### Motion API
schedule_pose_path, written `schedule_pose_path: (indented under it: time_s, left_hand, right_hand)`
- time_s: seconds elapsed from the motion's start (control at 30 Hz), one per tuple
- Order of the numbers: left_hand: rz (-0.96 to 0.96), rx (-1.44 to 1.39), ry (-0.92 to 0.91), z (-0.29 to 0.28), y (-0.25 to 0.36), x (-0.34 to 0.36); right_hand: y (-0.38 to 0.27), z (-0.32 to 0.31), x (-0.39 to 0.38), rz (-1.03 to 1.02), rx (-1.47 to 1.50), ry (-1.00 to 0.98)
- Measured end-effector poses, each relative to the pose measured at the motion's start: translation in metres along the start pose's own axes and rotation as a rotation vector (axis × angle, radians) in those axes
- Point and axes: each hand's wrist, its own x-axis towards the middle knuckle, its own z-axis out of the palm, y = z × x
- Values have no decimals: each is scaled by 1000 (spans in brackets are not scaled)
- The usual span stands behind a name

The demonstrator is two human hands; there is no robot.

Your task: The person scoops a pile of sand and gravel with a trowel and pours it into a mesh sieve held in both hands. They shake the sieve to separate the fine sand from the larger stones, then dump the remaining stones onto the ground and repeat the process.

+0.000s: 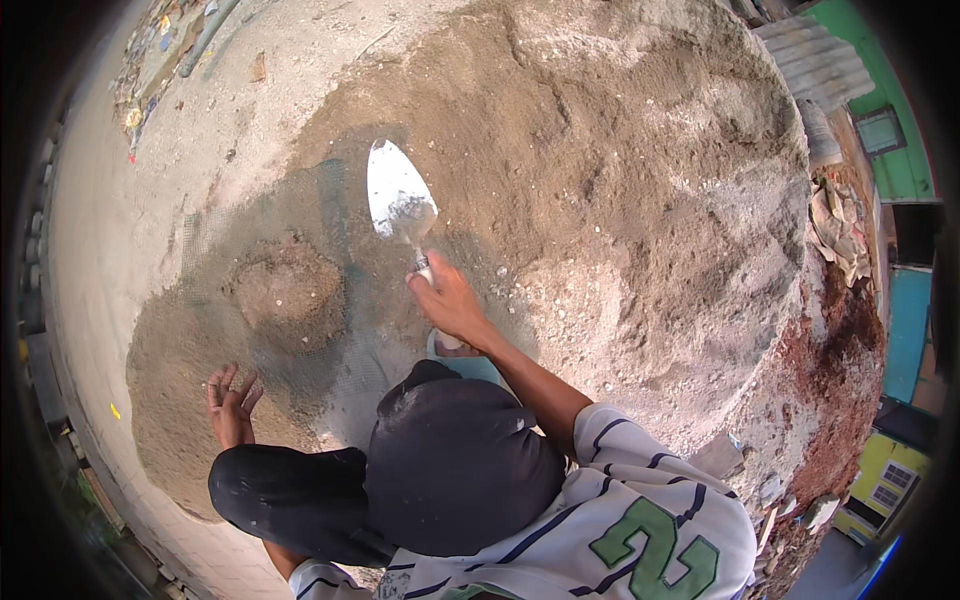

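Note:
My right hand (450, 300) is closed round the pale handle of a trowel (392, 185). Its shiny pointed blade is turned away from me, over the edge of a large heap of brown sand (560, 130), with some grit stuck near the blade's heel. To the left, my left hand (233, 400) has its fingers apart and holds nothing; it is beyond my dark-trousered knee, beside the mesh. A small mound of sand (288, 290) rests on a green mesh screen (210, 240), which is partly buried. Whether the blade touches the sand, I cannot tell.
Finer sand (160, 370) spreads left of the mesh, beside pale ground (90, 270). Reddish soil (840, 360), crumpled brown paper (838, 230) and a corrugated sheet (815, 62) lie along the right. Litter (140, 100) is scattered at the far left. My foot (450, 345) stands near the trowel handle.

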Motion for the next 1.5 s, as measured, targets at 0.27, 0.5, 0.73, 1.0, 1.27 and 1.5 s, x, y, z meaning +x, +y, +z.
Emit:
schedule_pose_path:
  time_s: [0.27,0.5,0.73,1.0,1.27,1.5]
  left_hand:
    - [16,13,22,14,9,-4]
    - [25,-48,-1,8,7,-11]
    - [10,-106,-12,-2,-1,-12]
    - [24,-80,0,4,9,-14]
    - [-5,-84,10,-2,7,-6]
    - [-39,-111,5,-36,-25,9]
  right_hand:
    - [90,-127,-133,733,358,-304]
    - [131,-141,-114,552,76,36]
    - [110,-111,-110,422,-283,56]
    - [-28,-12,-51,-90,-336,-272]
    - [-29,7,-36,-115,-197,-41]
    - [110,-128,-158,689,383,-80]
